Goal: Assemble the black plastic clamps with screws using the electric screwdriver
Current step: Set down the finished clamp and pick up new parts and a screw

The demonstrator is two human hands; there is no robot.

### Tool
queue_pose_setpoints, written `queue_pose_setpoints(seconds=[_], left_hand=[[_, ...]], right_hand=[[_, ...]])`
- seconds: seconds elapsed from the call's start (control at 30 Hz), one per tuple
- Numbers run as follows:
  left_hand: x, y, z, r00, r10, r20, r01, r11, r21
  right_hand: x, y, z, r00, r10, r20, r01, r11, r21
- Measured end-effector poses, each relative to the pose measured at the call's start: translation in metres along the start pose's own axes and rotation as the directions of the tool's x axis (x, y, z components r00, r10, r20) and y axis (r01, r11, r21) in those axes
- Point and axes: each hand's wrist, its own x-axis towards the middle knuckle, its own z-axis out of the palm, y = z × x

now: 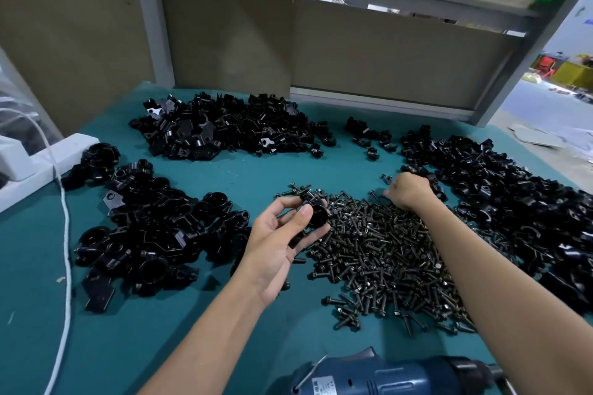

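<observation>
My left hand [282,240] pinches a clamp [316,213] just left of the screws [385,250], while my right hand [409,192] curls at their far edge, whether gripping one I cannot tell.

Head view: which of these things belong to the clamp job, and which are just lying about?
Job: clamp part in the left hand, screw heap by the right hand, clamp piles, blue electric screwdriver.
Lying about: white foam block, cardboard panels, white cord (use unclear).
</observation>
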Motion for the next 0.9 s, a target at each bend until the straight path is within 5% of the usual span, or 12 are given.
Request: queue_pose_setpoints(seconds=[0.07, 0.17, 0.33, 0.4, 0.5, 0.6, 0.7, 0.9], left_hand=[[0.000, 0.001, 0.000, 1.000, -0.005, -0.005, 0.005, 1.000, -0.005], [0.001, 0.001, 0.001, 1.000, -0.014, -0.023, 0.013, 0.999, -0.035], [0.002, 0.000, 0.002, 0.999, -0.002, -0.044, 0.000, 0.999, -0.050], [0.001, 0.001, 0.002, 0.999, 0.012, -0.044, -0.014, 0.998, -0.056], [0.000, 0.001, 0.003, 0.999, 0.014, -0.050, -0.017, 0.998, -0.062], [-0.001, 0.002, 0.002, 0.998, 0.001, -0.062, -0.005, 0.999, -0.055], [0.000, 0.003, 0.000, 0.997, -0.014, -0.073, 0.009, 0.998, -0.060], [0.002, 0.003, -0.002, 0.997, -0.015, -0.078, 0.009, 0.997, -0.072]], right_hand=[[-0.006, 0.001, 0.002, 0.995, -0.093, -0.039, 0.091, 0.994, -0.056], [-0.029, -0.007, -0.002, 0.953, -0.218, -0.208, 0.259, 0.946, 0.195], [-0.108, -0.038, -0.011, 0.752, -0.531, -0.391, 0.659, 0.627, 0.415], [-0.130, -0.044, -0.009, 0.692, -0.566, -0.448, 0.721, 0.514, 0.465], [-0.143, -0.049, -0.007, 0.707, -0.541, -0.456, 0.703, 0.458, 0.544], [-0.131, -0.041, -0.009, 0.825, -0.460, -0.328, 0.565, 0.649, 0.510], [-0.107, -0.015, -0.012, 0.925, -0.338, -0.173, 0.371, 0.902, 0.222], [-0.061, 0.017, -0.022, 0.912, -0.116, -0.395, 0.205, 0.960, 0.192]])
